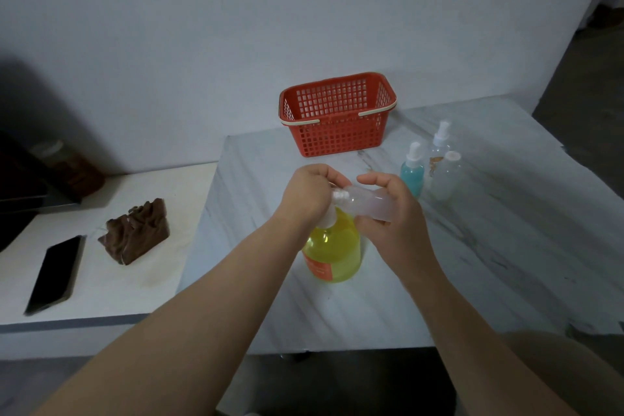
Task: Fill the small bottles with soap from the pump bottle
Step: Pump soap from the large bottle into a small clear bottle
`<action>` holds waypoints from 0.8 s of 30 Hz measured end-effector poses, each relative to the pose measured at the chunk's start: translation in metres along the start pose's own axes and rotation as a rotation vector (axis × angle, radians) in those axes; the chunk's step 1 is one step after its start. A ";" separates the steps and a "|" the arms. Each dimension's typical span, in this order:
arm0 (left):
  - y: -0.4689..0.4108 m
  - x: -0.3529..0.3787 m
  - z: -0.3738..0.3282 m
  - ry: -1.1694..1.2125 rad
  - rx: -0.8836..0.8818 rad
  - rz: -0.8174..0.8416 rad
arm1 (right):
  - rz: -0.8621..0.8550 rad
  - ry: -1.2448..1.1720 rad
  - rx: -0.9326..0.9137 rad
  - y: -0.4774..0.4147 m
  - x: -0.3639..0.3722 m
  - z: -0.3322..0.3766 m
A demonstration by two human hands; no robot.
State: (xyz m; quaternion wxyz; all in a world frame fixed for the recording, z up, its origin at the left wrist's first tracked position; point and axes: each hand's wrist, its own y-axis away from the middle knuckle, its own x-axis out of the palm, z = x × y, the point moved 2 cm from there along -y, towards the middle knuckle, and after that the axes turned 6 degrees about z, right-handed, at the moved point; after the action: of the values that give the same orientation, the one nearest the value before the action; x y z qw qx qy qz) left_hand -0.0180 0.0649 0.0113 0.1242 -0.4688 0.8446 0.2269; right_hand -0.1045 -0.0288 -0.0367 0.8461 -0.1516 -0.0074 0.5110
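A pump bottle (334, 252) of yellow soap with an orange label stands on the marble table (472, 263). Its pump head is hidden under my left hand (312, 192), whose curled fingers grip it from above. My right hand (391, 213) holds a small clear bottle (366, 203) tilted on its side, with its threaded neck pointing left at the pump. Behind my right hand stand a small blue spray bottle (412, 176), a clear spray bottle (439, 145) and a frosted capped bottle (447, 179).
An orange plastic basket (337, 135) stands at the back of the table against the wall. On the lower white surface (135, 287) to the left lie a black phone (54, 275) and a brown carved block (138, 235). The table's front edge is close to me.
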 end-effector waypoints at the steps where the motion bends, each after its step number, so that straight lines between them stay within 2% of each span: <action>1: 0.001 0.000 0.000 0.005 0.002 -0.004 | 0.001 -0.005 0.003 0.000 0.000 0.001; 8: 0.002 0.000 -0.003 -0.021 -0.013 -0.068 | -0.003 -0.023 0.005 0.004 -0.002 0.004; 12: 0.005 0.001 -0.010 0.070 -0.010 -0.124 | -0.012 -0.022 0.004 0.004 -0.002 0.007; 24: 0.026 -0.008 -0.024 0.262 -0.075 -0.031 | 0.014 -0.151 0.116 0.004 -0.010 0.007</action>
State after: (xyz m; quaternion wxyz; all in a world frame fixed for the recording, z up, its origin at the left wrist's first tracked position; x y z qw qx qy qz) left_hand -0.0356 0.0700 0.0423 -0.0011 -0.5119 0.8370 0.1933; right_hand -0.1136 -0.0342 -0.0294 0.8469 -0.0637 -0.0406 0.5263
